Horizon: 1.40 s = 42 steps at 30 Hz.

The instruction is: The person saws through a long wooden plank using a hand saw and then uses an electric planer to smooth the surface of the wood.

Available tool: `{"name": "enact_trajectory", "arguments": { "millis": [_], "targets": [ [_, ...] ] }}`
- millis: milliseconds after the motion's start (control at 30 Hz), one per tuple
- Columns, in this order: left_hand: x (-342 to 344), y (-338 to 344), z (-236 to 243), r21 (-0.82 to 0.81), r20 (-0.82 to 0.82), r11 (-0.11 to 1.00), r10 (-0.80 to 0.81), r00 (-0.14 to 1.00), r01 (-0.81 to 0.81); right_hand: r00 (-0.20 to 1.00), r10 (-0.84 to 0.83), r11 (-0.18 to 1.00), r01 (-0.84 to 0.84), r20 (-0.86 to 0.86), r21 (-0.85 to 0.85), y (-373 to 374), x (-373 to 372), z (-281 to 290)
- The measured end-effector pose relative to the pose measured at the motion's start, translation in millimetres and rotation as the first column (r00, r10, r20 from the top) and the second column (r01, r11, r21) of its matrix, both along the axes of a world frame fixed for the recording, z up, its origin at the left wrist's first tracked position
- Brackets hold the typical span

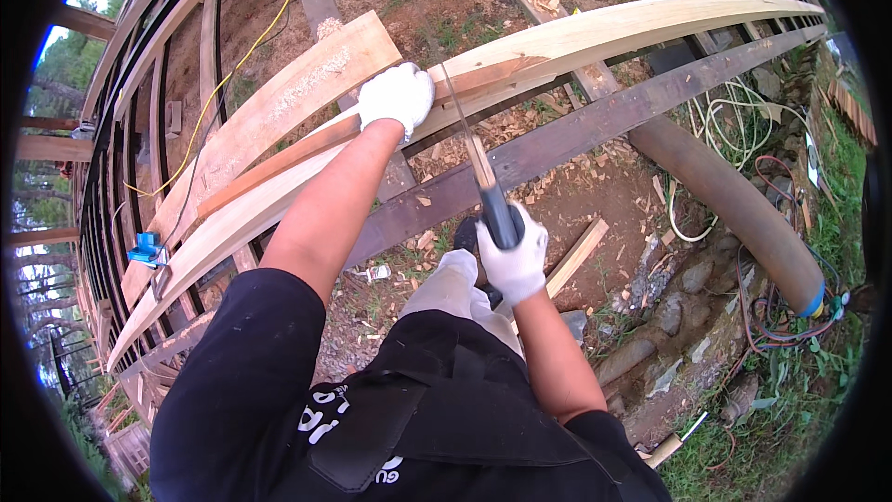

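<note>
My right hand point(513, 256), in a white work glove, is wrapped round the dark handle of a handsaw point(481, 165). The thin blade points away from me, and its far part lies across a long pale timber beam point(595, 34) and the reddish strip of wood point(495, 72) along it. Just left of the blade, my gloved left hand point(397, 99) grips the strip and beam from above, its fingers curled and partly hidden. A wide plank point(279, 107) sprinkled with sawdust lies beside that hand.
A dark crossbeam point(576, 135) runs beneath the timber. On the left are a yellow cord point(243, 60) and a blue tool point(146, 249). A thick brown pipe point(734, 209), pale hose point(734, 121) and stones point(674, 311) are on the right. Wood chips cover the ground near my feet.
</note>
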<state>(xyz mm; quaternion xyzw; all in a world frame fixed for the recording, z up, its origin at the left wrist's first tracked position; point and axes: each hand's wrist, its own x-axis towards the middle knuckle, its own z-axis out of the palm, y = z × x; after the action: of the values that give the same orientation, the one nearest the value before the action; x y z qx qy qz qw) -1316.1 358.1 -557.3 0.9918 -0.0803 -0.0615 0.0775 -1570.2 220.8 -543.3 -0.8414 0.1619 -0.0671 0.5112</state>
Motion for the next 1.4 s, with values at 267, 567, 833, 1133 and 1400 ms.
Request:
{"name": "enact_trajectory", "arguments": {
  "millis": [267,567,833,1133,1400],
  "targets": [
    [0.7,-12.2,3.8,0.004,0.037,1.0,-0.003,0.999,0.003,0.998,-0.008,1.0,0.007,0.066,0.014,-6.7,11.8,-10.2],
    [4.0,-9.2,0.5,0.017,0.028,1.0,-0.01,1.0,0.009,0.998,0.006,0.994,-0.012,0.06,0.105,-23.4,-109.1,-3.0],
    [9.8,-5.0,-5.3,0.052,0.01,0.997,-0.053,0.999,0.053,0.994,-0.021,0.993,0.008,0.108,0.117,-1.9,57.3,0.0],
    [8.8,-13.4,-1.3,0.043,0.063,0.998,-0.049,0.997,0.046,0.99,-0.049,0.998,0.042,0.131,0.057,-11.1,18.9,-6.0],
    [10.7,-0.6,-12.6,0.028,0.041,0.999,-0.042,0.998,0.041,0.999,0.039,0.997,-0.039,-0.002,0.062,-22.0,-125.3,0.2]
  ]
}}
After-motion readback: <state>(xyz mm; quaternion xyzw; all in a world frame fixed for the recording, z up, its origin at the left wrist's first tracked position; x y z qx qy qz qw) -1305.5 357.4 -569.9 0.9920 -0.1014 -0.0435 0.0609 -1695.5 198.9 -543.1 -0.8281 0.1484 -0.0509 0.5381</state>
